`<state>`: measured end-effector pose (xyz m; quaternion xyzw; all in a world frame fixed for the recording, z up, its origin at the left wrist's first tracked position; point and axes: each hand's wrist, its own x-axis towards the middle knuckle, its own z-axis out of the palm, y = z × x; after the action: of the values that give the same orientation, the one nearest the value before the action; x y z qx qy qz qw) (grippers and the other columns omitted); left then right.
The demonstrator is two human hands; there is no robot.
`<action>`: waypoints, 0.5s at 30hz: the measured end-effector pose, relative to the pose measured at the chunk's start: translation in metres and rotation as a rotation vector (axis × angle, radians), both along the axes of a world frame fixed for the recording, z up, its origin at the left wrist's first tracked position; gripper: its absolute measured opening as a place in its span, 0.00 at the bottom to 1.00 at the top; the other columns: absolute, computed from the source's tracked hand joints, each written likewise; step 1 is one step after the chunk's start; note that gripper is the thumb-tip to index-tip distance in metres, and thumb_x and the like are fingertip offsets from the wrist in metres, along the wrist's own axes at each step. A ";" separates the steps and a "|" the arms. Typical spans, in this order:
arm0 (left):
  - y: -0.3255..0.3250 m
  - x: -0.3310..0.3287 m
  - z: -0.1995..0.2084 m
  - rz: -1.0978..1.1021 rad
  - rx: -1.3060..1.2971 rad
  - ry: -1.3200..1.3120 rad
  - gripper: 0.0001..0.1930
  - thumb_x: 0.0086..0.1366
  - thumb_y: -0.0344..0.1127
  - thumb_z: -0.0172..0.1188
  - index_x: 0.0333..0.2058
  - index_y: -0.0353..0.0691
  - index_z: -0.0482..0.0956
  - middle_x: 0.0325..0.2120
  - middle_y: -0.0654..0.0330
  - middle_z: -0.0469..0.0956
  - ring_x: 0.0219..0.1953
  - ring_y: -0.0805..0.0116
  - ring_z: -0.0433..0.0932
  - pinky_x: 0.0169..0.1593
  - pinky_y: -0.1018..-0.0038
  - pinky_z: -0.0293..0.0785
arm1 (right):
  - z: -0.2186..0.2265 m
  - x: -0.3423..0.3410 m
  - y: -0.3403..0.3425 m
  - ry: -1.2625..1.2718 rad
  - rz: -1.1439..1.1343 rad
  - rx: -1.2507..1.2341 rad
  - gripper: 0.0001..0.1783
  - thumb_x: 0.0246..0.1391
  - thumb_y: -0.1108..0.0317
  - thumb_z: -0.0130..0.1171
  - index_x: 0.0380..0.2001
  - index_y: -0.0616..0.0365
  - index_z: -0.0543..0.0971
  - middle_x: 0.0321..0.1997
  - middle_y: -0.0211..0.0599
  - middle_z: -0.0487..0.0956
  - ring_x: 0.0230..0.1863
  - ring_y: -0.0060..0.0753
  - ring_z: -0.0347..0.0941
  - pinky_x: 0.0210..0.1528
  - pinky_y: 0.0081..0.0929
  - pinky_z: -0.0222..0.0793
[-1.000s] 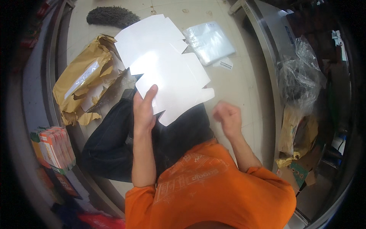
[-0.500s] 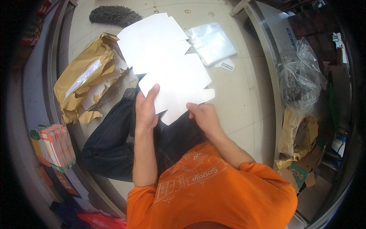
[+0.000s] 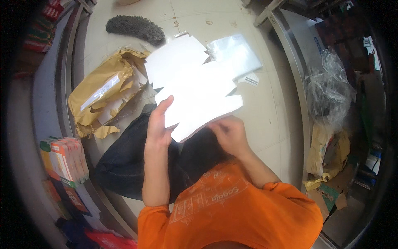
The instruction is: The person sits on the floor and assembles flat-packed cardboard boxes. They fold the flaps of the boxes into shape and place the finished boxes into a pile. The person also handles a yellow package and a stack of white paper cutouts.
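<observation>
A flat white die-cut carton blank [image 3: 199,89] with notched edges and flaps stretches out in front of me above my lap. My left hand [image 3: 159,122] grips its left edge, thumb on top and the other fingers beneath. At the near right edge, my right hand [image 3: 228,132] is closed with curled fingers against the underside of the near flap; its fingertips are partly hidden by the card. That near flap is bent upward along its length.
A torn brown paper package [image 3: 103,91] lies on the left, near a dark shaggy cloth [image 3: 134,30]. Clear plastic bags [image 3: 238,54] rest on the tiled floor beyond the blank. Small boxes [image 3: 68,159] stand at left; crumpled plastic [image 3: 329,89] hangs on the right.
The blank has come lower and slightly right in view, and its near flap is now bent up. My right hand has shifted from the flap's edge to beneath it. My left hand keeps its grip.
</observation>
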<state>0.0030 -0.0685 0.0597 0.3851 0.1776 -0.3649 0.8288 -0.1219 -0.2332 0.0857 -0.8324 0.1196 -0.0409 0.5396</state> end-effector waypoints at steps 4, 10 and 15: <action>0.004 -0.006 0.010 -0.040 -0.003 0.040 0.17 0.63 0.36 0.55 0.47 0.32 0.72 0.41 0.56 0.77 0.43 0.66 0.76 0.47 0.71 0.73 | -0.065 0.025 -0.014 -0.391 -0.121 -0.116 0.15 0.48 0.65 0.64 0.37 0.64 0.77 0.35 0.44 0.79 0.40 0.38 0.76 0.39 0.31 0.71; 0.005 -0.012 0.011 -0.005 -0.123 0.069 0.19 0.64 0.35 0.54 0.50 0.29 0.68 0.42 0.51 0.76 0.44 0.61 0.77 0.50 0.67 0.73 | -0.085 0.019 -0.020 -0.284 -0.086 -0.233 0.17 0.49 0.65 0.63 0.39 0.64 0.75 0.36 0.41 0.79 0.40 0.35 0.75 0.39 0.32 0.71; 0.004 -0.005 0.005 -0.014 -0.193 0.039 0.19 0.65 0.36 0.52 0.50 0.31 0.69 0.43 0.53 0.76 0.45 0.63 0.76 0.49 0.68 0.73 | -0.073 -0.021 -0.037 -0.079 0.020 0.699 0.22 0.49 0.61 0.65 0.42 0.65 0.75 0.39 0.37 0.79 0.39 0.30 0.74 0.41 0.32 0.70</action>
<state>-0.0022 -0.0646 0.0646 0.2973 0.1550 -0.3934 0.8560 -0.1426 -0.2698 0.0131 -0.5963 0.0972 -0.0244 0.7965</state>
